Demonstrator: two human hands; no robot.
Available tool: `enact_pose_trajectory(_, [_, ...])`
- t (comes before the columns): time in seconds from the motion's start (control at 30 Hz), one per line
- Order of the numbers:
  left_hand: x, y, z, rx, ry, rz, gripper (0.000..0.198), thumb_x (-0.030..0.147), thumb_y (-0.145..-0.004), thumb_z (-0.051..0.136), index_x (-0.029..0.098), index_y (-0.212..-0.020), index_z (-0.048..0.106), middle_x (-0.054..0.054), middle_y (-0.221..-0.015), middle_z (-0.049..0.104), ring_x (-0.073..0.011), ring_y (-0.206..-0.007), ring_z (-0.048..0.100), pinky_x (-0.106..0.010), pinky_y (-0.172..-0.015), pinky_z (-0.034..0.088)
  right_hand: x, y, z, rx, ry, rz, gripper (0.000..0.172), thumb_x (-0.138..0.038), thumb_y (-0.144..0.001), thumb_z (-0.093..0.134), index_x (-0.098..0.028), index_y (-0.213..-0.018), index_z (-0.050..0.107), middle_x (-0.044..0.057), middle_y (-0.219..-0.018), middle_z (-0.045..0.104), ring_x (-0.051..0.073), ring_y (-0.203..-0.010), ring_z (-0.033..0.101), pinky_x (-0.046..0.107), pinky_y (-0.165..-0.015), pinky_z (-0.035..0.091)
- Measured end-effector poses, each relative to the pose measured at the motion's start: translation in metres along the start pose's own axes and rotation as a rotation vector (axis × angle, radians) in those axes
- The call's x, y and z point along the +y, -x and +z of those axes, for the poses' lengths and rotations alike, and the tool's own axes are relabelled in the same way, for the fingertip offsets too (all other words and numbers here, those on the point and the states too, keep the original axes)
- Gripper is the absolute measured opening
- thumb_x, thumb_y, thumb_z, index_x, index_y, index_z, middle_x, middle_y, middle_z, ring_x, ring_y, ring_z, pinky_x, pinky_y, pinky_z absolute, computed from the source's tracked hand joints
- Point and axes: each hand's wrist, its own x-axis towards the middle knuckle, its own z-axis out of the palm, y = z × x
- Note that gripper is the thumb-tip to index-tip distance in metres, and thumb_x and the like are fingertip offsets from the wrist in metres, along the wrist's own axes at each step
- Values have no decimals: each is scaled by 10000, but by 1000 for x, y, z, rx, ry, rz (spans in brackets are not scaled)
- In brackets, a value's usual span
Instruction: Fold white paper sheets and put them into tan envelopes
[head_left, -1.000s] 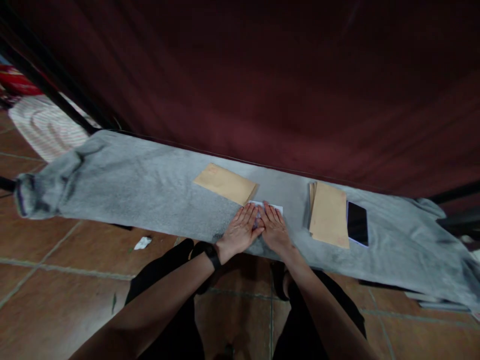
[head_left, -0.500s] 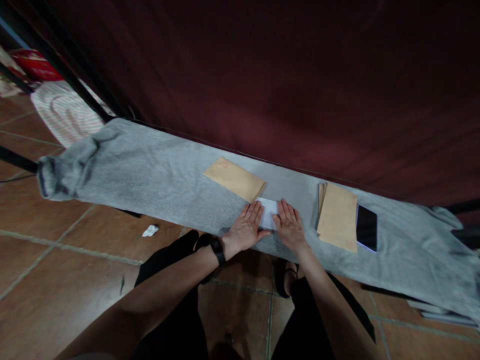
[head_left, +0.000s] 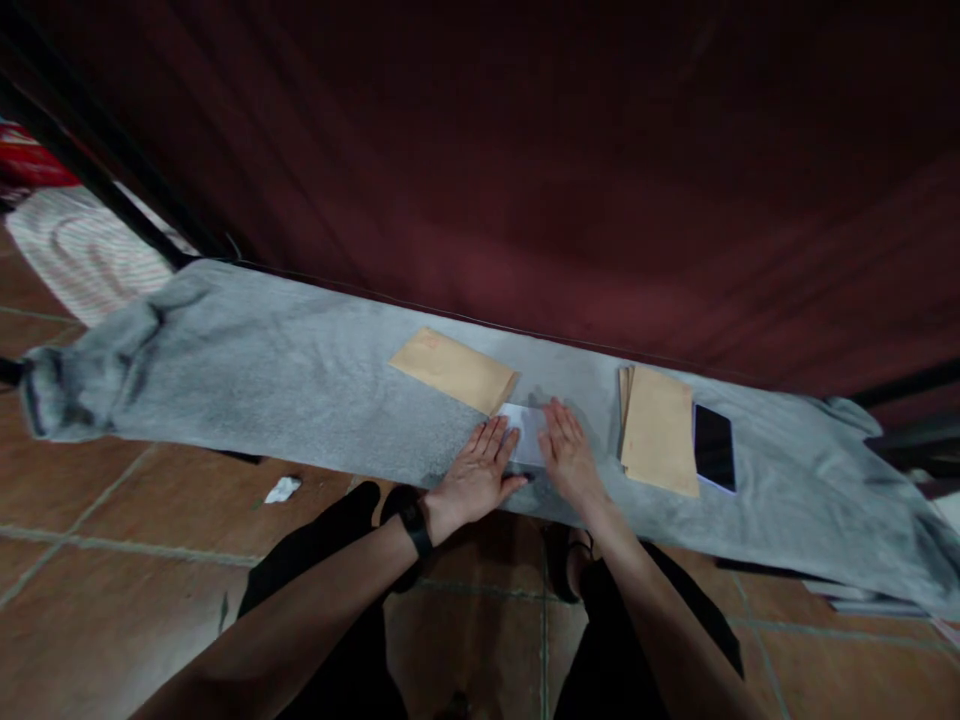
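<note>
A small sheet of white paper (head_left: 527, 438) lies flat on the grey cloth, between my two hands. My left hand (head_left: 478, 468) rests on its left edge, palm down with the fingers stretched out. At the right edge is my right hand (head_left: 568, 452), fingers extended and close together, tilted a little onto its side; whether it presses the paper I cannot tell. A single brown envelope (head_left: 455, 368) lies slantwise just beyond the paper, its near corner almost at the sheet. To the right, several brown envelopes (head_left: 660, 430) sit in an overlapping stack.
The grey cloth (head_left: 300, 370) covers a long narrow bench. Right of the stack lies a dark-screened phone (head_left: 714, 447). A dark red curtain (head_left: 525, 180) hangs along the far edge. Crumpled white tissue (head_left: 283, 489) is on the tiled floor (head_left: 172, 510), left of my legs.
My right hand has turned slightly onto its side and uncovered more of the paper's right part. My left hand stays on the left edge. The camera view has shifted a little.
</note>
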Motion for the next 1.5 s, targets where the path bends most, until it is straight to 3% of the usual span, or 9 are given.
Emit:
enact_pose_trajectory(0.1, [3,1,4,19,17,12,704,487,-1000,404,26,-1524,319,-253,-1587,300,-306,-1507,249,-504,-1229,220,-27,-4,6,-123,-117,-159,563,-384,-1063,211,-145,-1564,310,96,-1622,319,184,-1507,280,427,-1223,292])
enact_pose_trajectory(0.27, [3,8,6,21,19,9,631,367,-977,448,-16,-1475,381,-275,-1555,353,-316,-1487,297,-511,-1207,281,-45,-4,13,-210,-96,-148,581,-418,-1070,195,-127,-1559,310,75,-1627,301,166,-1514,257,401,-1259,212])
enact_pose_trajectory(0.7, [-7,13,-6,-80,9,11,699,511,-988,445,43,-1503,378,-239,-1583,326,-314,-1493,288,-478,-1202,307,-12,-4,10,-57,99,-32,548,-375,-1063,288,-143,-1559,320,100,-1614,316,208,-1500,298,427,-1232,220])
enact_pose_trajectory(1.0, [-28,-7,-42,-205,110,46,464,307,-975,532,145,-1410,526,-152,-1499,504,-258,-1384,486,-428,-1153,388,11,-8,3,-82,159,131,570,-387,-1042,347,-94,-1529,379,143,-1588,360,285,-1478,337,470,-1212,228])
enact_pose_trajectory(1.33, [-36,-7,-42,-115,148,84,295,226,-955,583,175,-1232,670,-105,-1357,645,-229,-1248,610,-382,-1089,459,28,-7,-5,22,152,236,506,-259,-989,440,-92,-1464,484,193,-1544,437,346,-1420,413,526,-1160,310])
enact_pose_trajectory(1.5, [-42,-13,-40,-58,185,95,225,267,-975,570,196,-1144,701,-77,-1235,708,-227,-1138,659,-377,-1028,490,20,-19,-8,141,-94,191,449,-192,-942,449,-133,-1365,586,162,-1417,584,286,-1321,518,464,-1121,398])
